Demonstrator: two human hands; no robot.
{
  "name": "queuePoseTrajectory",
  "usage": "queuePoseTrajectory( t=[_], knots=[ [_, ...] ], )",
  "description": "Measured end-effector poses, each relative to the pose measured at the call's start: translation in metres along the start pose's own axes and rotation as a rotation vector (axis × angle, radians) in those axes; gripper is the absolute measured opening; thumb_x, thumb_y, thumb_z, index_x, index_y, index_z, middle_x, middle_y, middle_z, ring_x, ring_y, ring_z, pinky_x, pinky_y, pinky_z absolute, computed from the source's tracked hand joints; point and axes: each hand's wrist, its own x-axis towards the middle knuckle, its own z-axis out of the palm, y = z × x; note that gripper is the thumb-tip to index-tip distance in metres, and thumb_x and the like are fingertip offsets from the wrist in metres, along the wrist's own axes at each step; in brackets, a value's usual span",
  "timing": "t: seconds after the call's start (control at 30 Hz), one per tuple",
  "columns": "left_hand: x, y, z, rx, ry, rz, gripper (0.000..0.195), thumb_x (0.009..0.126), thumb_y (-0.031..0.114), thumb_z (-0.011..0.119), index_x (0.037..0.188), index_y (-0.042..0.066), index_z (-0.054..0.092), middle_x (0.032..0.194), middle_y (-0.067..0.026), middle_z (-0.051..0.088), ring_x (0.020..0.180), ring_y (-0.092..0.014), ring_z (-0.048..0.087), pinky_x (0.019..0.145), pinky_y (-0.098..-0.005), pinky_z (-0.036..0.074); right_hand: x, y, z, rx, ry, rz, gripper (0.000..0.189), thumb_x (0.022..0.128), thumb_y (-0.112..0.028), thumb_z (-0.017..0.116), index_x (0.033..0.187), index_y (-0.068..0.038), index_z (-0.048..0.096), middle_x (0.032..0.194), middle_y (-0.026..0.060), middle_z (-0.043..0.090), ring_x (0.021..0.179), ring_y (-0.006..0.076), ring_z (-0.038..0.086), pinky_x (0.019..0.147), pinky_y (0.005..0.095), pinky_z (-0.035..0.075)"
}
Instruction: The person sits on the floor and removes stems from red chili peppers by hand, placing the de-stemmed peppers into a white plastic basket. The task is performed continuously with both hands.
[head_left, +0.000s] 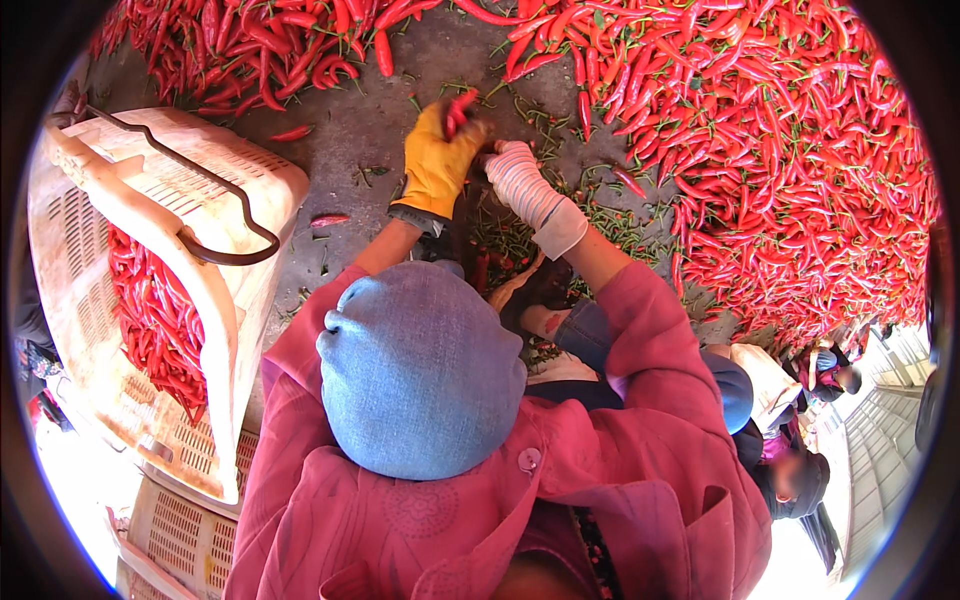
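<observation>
My left hand (437, 157), in a yellow glove, is shut on red chili peppers (459, 112), which are blurred by motion. Close to its right side is my right hand (521, 184), in a white glove with grey stripes. Its fingers are curled toward the left hand, and their tips are too dark and blurred to tell whether they hold anything. Green pepper stems (634, 236) lie scattered on the grey floor below and right of the hands. A large heap of red chili peppers with green stems (772, 150) spreads across the right.
Another chili heap (247, 45) lies at the upper left. A tilted pale plastic crate (255, 180) with a dark metal handle (244, 206) holds red chilies (161, 322) at the left. More crates (176, 525) stand below it. Other people (787, 480) are at the lower right. Rounded blue cloth (424, 375) fills the centre.
</observation>
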Motion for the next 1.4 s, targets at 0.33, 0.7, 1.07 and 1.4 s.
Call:
queuePoseTrajectory(
  t=[0.33,0.7,1.07,1.4],
  knots=[
    [0.029,-0.018,-0.042,-0.954,-0.035,-0.635,0.013,0.083,0.025,0.064,0.088,0.015,0.057,0.069,0.0012,0.053,0.065,-0.017,0.052,0.059,-0.037,0.049,0.074,-0.038,-0.052,-1.384,0.383,-0.807,0.023,0.078,-0.01,0.047,0.099,-0.012,0.058,0.099,0.0087,0.058,0.091,0.0251,0.059,0.071,0.0367,0.05],
    [0.007,-0.002,-0.037,-0.163,-0.239,-0.544,0.025,0.082,0.021,0.064,0.101,0.007,0.057,0.078,-0.0009,0.056,0.066,-0.012,0.054,0.054,-0.029,0.043,0.01,-0.064,-0.052,-0.123,0.041,-0.356,0.009,0.078,-0.011,0.062,0.082,-0.003,0.06,0.063,0.0096,0.057,0.052,0.0188,0.055,0.051,0.0327,0.045],
    [-0.019,-0.024,-0.035,0.325,-0.43,-0.032,0.037,0.078,0.011,0.059,0.112,-0.001,0.051,0.093,-0.0085,0.063,0.084,-0.019,0.06,0.074,-0.0289,0.047,0.004,-0.017,-0.047,0.608,-0.276,0.074,0.02,0.077,-0.009,0.065,0.096,-0.002,0.061,0.071,0.0077,0.062,0.063,0.017,0.061,0.05,0.0324,0.046],
    [-0.004,-0.012,-0.058,-0.18,-0.14,-0.513,0.033,0.076,0.006,0.063,0.107,0.001,0.053,0.085,-0.0069,0.061,0.076,-0.016,0.06,0.065,-0.0268,0.048,0.07,0.006,-0.106,-0.91,0.596,0.112,0.03,0.08,-0.021,0.057,0.104,-0.004,0.055,0.095,0.0159,0.065,0.087,0.0302,0.065,0.07,0.0407,0.053]
  ],
)
